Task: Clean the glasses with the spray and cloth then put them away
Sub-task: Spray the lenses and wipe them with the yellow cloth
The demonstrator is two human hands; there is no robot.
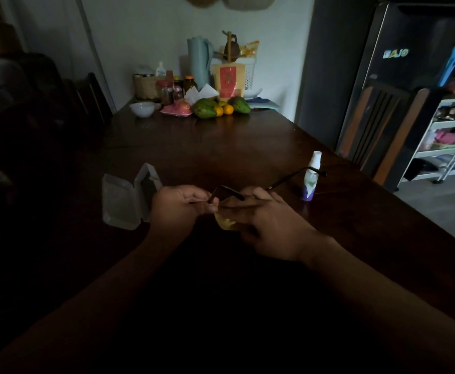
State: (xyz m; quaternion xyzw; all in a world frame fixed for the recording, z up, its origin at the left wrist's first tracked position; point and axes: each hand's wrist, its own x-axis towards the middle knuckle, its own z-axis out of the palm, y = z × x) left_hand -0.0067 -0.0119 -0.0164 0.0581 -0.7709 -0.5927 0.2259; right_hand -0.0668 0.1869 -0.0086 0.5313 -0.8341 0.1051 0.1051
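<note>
We were mid-wipe: left hand (pixel 183 205) pinching the glasses (pixel 230 193), right hand (pixel 269 225) seemingly pinching the cloth (pixel 226 223) round a lens; storing in the open case (pixel 123 202) at ten o'clock remained.

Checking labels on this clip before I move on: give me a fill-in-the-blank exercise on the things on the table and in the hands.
1. The spray bottle stands upright on the table, on the person's ____ side.
2. The clear case lies beside the left hand with its lid ____.
3. The left hand and the right hand hold the glasses and a cloth that is ____ in colour.
Missing words: right; open; yellow.
</note>
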